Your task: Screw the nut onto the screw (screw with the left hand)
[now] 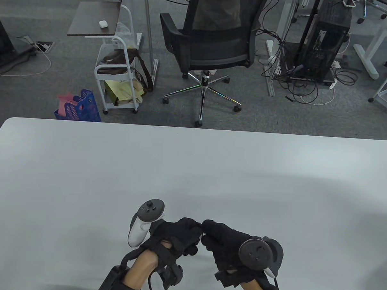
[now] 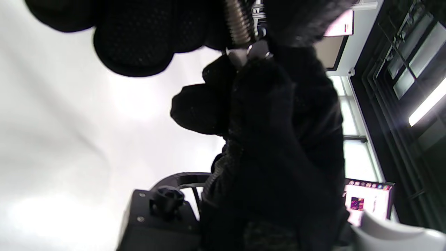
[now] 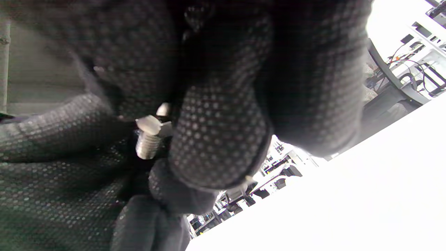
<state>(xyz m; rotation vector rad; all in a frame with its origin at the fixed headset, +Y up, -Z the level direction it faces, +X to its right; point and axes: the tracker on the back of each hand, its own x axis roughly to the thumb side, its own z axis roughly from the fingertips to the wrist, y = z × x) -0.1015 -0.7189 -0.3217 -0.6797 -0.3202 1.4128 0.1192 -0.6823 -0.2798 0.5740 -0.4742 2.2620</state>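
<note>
While the left hand (image 1: 176, 235) grips the screw (image 2: 238, 26), the right hand (image 1: 227, 245) pinches the nut (image 3: 153, 123) near the table's (image 1: 83, 178) front edge.

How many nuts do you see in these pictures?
1. The nut sits on the threaded screw between the fingertips of the left hand and the right hand, above the table. Others could be hidden inside the gloves.

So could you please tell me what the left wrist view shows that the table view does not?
Only the left wrist view shows the silver threaded metal screw with the pale metal nut at its end, between black gloved fingers. Only the table view shows the whole white table, both trackers and the black office chair. Both show the left hand meeting the right hand.
</note>
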